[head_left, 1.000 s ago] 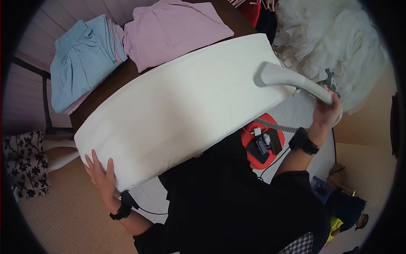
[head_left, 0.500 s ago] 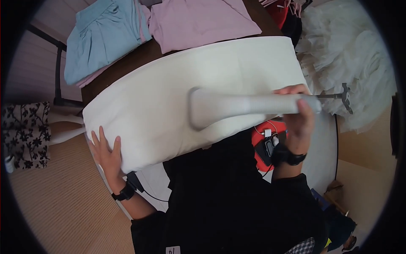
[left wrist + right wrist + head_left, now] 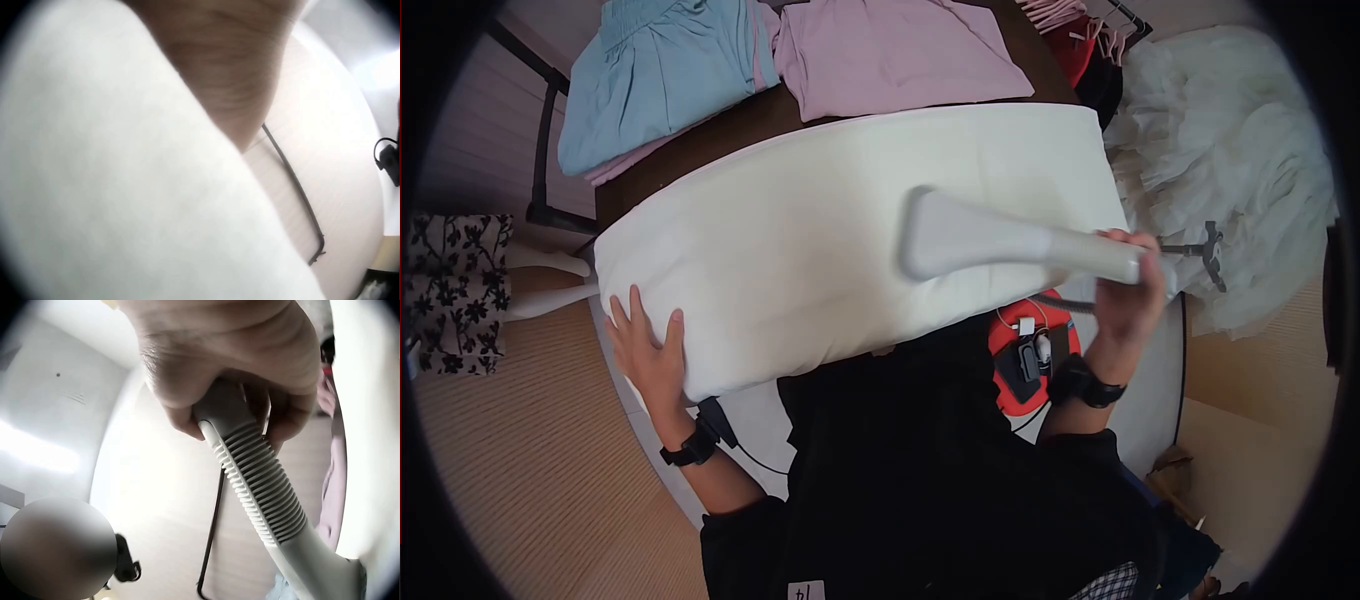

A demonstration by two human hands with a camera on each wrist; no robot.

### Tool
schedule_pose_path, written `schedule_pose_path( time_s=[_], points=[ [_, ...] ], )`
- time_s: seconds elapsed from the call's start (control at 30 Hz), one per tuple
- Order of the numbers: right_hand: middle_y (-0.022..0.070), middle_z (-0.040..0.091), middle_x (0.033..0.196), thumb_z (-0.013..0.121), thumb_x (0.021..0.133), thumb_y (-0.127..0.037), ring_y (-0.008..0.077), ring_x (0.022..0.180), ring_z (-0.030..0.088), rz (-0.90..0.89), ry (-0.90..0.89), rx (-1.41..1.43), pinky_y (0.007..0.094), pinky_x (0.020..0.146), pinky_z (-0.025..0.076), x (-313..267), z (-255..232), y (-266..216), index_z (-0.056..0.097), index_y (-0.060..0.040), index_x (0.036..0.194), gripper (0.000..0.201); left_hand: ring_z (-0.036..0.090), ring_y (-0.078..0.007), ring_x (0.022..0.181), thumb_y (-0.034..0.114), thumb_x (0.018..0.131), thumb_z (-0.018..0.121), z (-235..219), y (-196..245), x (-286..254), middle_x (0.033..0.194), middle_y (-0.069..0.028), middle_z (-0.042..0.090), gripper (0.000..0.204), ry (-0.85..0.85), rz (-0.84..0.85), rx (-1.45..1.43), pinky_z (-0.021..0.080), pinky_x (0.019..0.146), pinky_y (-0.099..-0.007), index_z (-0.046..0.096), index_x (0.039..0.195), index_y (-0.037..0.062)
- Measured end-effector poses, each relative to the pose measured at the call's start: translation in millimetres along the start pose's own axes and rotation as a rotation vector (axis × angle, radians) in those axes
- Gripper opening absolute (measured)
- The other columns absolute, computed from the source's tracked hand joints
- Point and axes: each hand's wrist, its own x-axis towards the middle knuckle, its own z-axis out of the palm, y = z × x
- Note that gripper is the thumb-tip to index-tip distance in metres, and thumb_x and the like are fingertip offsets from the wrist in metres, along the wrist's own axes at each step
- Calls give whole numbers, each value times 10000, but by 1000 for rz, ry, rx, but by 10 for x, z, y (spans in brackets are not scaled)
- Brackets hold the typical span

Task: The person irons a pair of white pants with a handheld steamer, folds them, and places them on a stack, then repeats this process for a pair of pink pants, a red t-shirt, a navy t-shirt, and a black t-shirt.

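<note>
The right hand [image 3: 1128, 300] is curling its fingers round the handle of a white steamer [image 3: 990, 240], whose head is hovering over or touching, I cannot tell which, the right half of a padded board [image 3: 780, 220], while the left hand [image 3: 648, 365] is resting with fingers spread on its near left corner. Beyond the far edge, blue clothes [image 3: 675, 75] and pink clothes [image 3: 900, 55] are lying folded on the tabletop [image 3: 1050, 70], seemingly finished, though nothing is showing how much is left.
</note>
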Motion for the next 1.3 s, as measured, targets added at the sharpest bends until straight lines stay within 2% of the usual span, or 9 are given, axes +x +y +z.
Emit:
schedule_pose_path(
  time_s=[0.13,0.2,0.27,0.4,0.5,0.63,0.8,0.93,1.3],
  points=[
    [145,648,1109,566,955,-269,263,1078,599,-163,332,-59,382,943,470,3,-704,-440,594,-24,1087,280,256,-468,1414,352,819,705,13,-17,4,1528,-220,340,691,11,9,10,250,1106,-560,471,1437,151],
    [149,650,1113,595,946,-280,248,1059,601,-237,458,-63,357,928,467,25,-817,-495,595,-25,1091,294,260,-469,1412,344,818,704,16,-27,6,1525,-221,344,686,26,22,23,256,1104,-559,475,1434,149],
    [123,654,1101,619,948,-297,204,1019,592,-345,716,-74,333,866,470,73,-842,-507,607,-34,1074,292,261,-466,1413,339,818,704,21,-22,11,1525,-218,346,683,26,23,23,256,1105,-559,476,1434,151],
    [78,662,1009,655,930,-272,196,1013,593,-392,744,-48,340,840,475,323,-817,-347,611,-66,1022,230,262,-459,1415,339,823,701,21,-41,7,1528,-207,347,674,33,27,9,256,1106,-556,480,1431,152],
    [67,654,1094,640,940,-299,199,998,581,-274,559,-23,331,851,464,505,-846,-209,612,-69,1083,272,259,-455,1417,339,828,699,30,-36,2,1530,-200,348,666,31,25,4,249,1111,-549,482,1430,155],
    [91,667,1099,635,936,-292,217,986,604,-221,587,3,351,858,472,511,-526,-152,629,-76,1068,253,260,-445,1419,337,837,697,10,-17,-11,1527,-195,355,647,33,7,-18,235,1118,-544,490,1424,160],
    [127,642,1123,598,929,-274,260,1142,572,-73,322,67,413,1018,429,170,-854,-343,618,-31,1041,268,283,-437,1409,341,834,702,-22,2,-17,1508,-194,384,621,57,0,-46,229,1117,-545,518,1399,159],
    [167,621,1133,581,916,-310,307,1175,543,25,77,65,460,1076,371,-16,-883,-456,578,-25,1128,355,299,-448,1399,303,849,690,-57,56,-16,1494,-195,405,560,63,-36,-51,253,1121,-523,548,1371,158],
    [145,576,1258,606,921,-341,308,1241,506,180,-239,62,450,1102,353,28,549,534,547,-78,1180,374,287,-398,1415,355,837,687,-48,-9,-15,1492,-166,422,513,69,-77,-166,195,1135,-511,618,1300,144]
  ],
)
